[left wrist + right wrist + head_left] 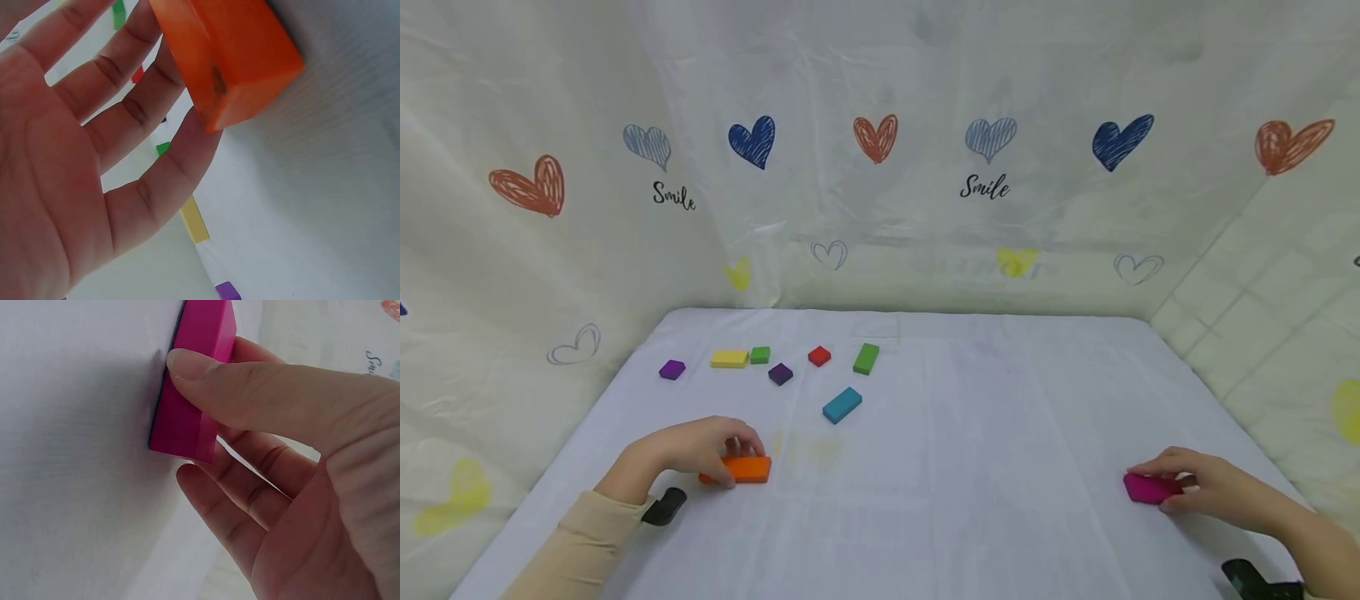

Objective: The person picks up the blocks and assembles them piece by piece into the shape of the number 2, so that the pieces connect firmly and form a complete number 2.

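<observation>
At the left front of the white table, my left hand holds an orange block, thumb on the near side and fingers on the far side. The left wrist view shows the fingers along one face of that orange block; the thumb is not clearly seen there. Far to the right, my right hand pinches a magenta block. In the right wrist view the thumb lies across the magenta block and fingers pass behind it. Both blocks are at or close to the cloth; exact contact is hard to tell.
Toward the back left lie a purple block, a yellow block, a small green block, a dark purple block, a red block, a longer green block and a blue block. A heart-printed curtain surrounds the table.
</observation>
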Available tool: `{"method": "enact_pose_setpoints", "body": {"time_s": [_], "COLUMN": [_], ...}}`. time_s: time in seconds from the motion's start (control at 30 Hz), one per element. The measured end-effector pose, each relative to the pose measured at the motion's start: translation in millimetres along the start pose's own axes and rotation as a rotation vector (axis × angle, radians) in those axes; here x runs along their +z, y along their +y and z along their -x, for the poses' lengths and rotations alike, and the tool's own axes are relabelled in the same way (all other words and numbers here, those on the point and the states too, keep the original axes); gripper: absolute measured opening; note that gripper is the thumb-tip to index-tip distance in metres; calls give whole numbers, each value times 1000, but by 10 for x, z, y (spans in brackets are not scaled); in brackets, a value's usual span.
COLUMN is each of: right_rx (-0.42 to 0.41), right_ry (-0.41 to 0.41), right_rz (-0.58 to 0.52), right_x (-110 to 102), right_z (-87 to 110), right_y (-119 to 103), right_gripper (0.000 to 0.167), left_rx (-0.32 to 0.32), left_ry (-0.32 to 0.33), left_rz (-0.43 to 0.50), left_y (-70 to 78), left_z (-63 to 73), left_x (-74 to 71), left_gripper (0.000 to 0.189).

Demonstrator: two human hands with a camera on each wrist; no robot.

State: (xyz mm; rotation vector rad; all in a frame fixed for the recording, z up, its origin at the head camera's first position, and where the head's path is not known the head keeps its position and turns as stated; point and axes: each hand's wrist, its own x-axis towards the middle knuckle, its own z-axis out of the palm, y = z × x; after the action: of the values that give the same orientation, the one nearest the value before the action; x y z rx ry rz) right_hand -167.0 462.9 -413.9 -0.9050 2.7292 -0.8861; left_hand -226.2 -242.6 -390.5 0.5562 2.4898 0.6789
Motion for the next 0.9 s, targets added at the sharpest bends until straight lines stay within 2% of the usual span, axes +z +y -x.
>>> {"method": "enact_pose_setpoints", "body": {"time_s": [0.23,0.5,0.9], "right_rx": [-15,48,-30], "right_ry": [29,31,20], "right_rz": [26,89,78], "right_x": [56,90,160], "right_z": [-64,-138,-267], "right_y": [-57,-138,-264], "right_gripper": [39,36,39], "left_rx": [58,101,149], "left_ry": [11,18,13], "left_rz": [-17,-12,-17], "left_y": [-15,22,82], "left_z": [-29,-50,-119], "left_x": [11,9,42], "left_gripper": [39,37,37]}}
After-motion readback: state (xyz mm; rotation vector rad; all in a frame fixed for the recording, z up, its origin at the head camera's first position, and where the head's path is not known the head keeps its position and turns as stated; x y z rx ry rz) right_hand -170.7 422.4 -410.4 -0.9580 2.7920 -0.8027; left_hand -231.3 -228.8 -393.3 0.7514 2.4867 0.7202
